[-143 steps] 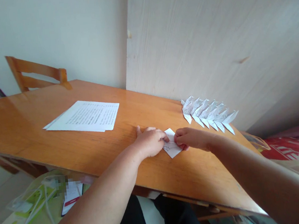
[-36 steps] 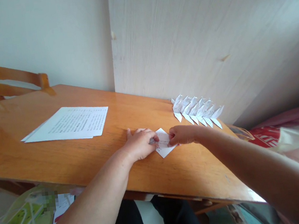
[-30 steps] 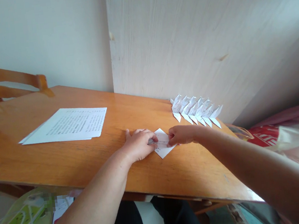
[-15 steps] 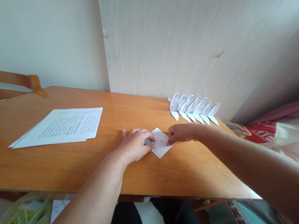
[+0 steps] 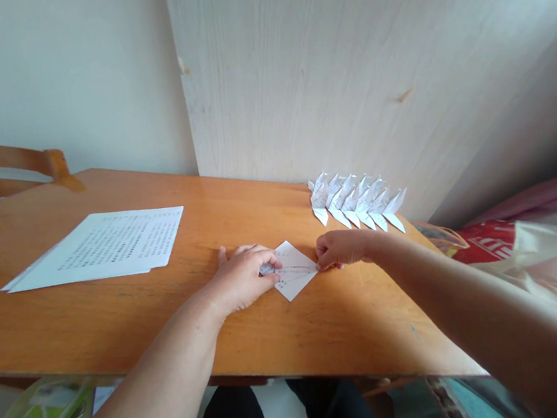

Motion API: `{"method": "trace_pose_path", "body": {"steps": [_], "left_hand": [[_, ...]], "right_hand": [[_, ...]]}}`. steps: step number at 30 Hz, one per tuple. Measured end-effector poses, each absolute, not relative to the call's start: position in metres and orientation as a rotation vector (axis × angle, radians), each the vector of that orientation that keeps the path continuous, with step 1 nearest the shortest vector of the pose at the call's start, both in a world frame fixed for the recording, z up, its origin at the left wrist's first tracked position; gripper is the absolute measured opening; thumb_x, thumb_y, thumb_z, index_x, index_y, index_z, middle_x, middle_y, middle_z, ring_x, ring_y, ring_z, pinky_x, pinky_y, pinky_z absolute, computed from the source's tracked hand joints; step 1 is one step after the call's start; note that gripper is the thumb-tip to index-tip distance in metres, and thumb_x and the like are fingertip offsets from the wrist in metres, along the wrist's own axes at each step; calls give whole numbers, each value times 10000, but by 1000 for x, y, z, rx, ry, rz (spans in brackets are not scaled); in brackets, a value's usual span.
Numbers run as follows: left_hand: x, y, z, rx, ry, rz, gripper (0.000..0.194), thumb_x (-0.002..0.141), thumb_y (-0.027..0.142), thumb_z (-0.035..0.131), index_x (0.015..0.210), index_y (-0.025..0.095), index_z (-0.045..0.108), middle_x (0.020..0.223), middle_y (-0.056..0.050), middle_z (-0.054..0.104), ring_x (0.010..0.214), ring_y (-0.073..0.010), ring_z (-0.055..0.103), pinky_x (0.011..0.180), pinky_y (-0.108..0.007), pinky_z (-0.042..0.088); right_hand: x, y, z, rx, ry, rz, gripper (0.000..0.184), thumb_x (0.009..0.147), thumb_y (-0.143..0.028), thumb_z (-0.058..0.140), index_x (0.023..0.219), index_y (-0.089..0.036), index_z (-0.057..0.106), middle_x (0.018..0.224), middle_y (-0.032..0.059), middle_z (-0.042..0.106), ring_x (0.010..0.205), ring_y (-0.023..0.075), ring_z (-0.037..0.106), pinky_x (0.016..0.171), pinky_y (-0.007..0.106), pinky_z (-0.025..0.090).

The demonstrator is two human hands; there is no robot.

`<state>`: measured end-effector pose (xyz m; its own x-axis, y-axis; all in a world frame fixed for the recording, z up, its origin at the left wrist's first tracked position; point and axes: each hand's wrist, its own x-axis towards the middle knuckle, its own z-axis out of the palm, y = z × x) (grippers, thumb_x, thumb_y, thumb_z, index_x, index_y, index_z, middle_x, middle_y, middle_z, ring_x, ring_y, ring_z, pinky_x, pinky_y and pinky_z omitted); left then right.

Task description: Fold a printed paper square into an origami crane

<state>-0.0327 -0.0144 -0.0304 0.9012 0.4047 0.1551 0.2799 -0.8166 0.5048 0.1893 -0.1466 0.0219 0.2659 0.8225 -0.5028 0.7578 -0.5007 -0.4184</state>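
Note:
A small folded paper [image 5: 291,278] with printed characters lies diamond-shaped on the wooden table, a crease running across it toward its right corner. At its left end, my left hand [image 5: 243,273] grips and presses it, thumb and forefinger on either side of a darker printed part. My right hand [image 5: 338,249] is closed at the right corner, with the fingertips touching that point; the exact pinch is partly hidden. Beyond my right hand stand several folded paper pieces [image 5: 355,200] with pointed tips, lined up in rows.
A stack of printed sheets [image 5: 112,248] lies on the left of the wooden table [image 5: 170,315]. Behind the table are a wall and a pale wooden panel [image 5: 292,66]. A chair [image 5: 6,159] stands at the far left. Bags [image 5: 541,266] sit beyond the right edge.
My right hand has slid from over the paper's right side out to its corner, uncovering more of the paper. My left hand stays on the left end. The view has shifted slightly.

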Motion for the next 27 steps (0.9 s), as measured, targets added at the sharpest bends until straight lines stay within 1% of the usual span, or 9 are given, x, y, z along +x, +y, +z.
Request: {"method": "trace_pose_path", "body": {"steps": [5, 8, 11, 13, 17, 21, 23, 25, 27], "left_hand": [[-33, -14, -29, 2584, 510, 340, 152, 839, 350, 661, 987, 337, 697, 1245, 32, 673, 1252, -286, 498, 1136, -575, 134], [-34, -17, -25, 2601, 512, 331, 150, 852, 341, 643, 993, 330, 692, 1242, 28, 679, 1233, -277, 517, 1124, -571, 152], [-36, -19, -20, 2617, 510, 326, 135, 854, 322, 633, 976, 317, 690, 1238, 31, 680, 1225, -268, 526, 1123, -552, 175], [-37, -20, -19, 2627, 504, 323, 133, 857, 319, 626, 974, 316, 690, 1241, 34, 676, 1229, -262, 526, 1128, -537, 185], [-38, -21, -17, 2622, 532, 331, 242, 852, 340, 630, 1089, 323, 668, 1240, 10, 674, 1215, -262, 536, 1145, -524, 186], [-38, -23, -17, 2590, 583, 328, 323, 846, 338, 618, 1167, 328, 638, 1227, 7, 685, 1170, -267, 556, 1162, -533, 185], [-39, -24, -17, 2549, 599, 316, 353, 842, 325, 604, 1195, 333, 626, 1193, 8, 694, 1160, -273, 558, 1132, -517, 278], [-39, -26, -17, 2472, 593, 305, 409, 826, 301, 600, 1235, 325, 608, 1189, -11, 685, 1151, -272, 570, 1055, -460, 403], [-38, -30, -17, 2378, 558, 323, 467, 812, 260, 593, 1276, 311, 581, 1241, -31, 656, 1149, -256, 590, 989, -403, 474]], "right_hand": [[192, -152, 19, -2336, -1442, 1034, 113, 656, -201, 673, 672, -198, 561, 588, -18, 554, 588, 140, 525, 548, 258, 361], [194, -160, 13, -2250, -1372, 1016, 128, 646, -177, 664, 720, -203, 562, 642, -19, 587, 611, 137, 548, 549, 245, 387], [197, -168, 5, -2160, -1269, 983, 126, 681, -195, 636, 785, -206, 565, 716, -6, 627, 643, 135, 580, 563, 235, 416], [199, -173, -1, -2114, -1190, 946, 110, 716, -216, 602, 816, -206, 558, 729, 1, 637, 633, 129, 585, 541, 226, 401], [201, -177, -9, -2043, -1082, 872, 93, 770, -250, 528, 851, -212, 553, 688, -2, 623, 591, 123, 571, 484, 220, 345], [198, -177, -13, -2007, -1074, 814, 103, 803, -262, 507, 870, -211, 567, 701, 11, 649, 597, 130, 590, 489, 222, 364], [196, -176, -16, -2012, -1087, 757, 113, 824, -269, 494, 885, -208, 567, 707, 17, 657, 604, 140, 601, 489, 227, 372], [194, -174, -19, -2021, -1124, 677, 127, 833, -265, 494, 906, -204, 577, 699, 18, 656, 617, 157, 610, 506, 239, 393], [191, -172, -21, -2018, -1190, 569, 148, 830, -250, 515, 939, -198, 601, 757, 32, 679, 690, 178, 631, 578, 259, 437]]}}
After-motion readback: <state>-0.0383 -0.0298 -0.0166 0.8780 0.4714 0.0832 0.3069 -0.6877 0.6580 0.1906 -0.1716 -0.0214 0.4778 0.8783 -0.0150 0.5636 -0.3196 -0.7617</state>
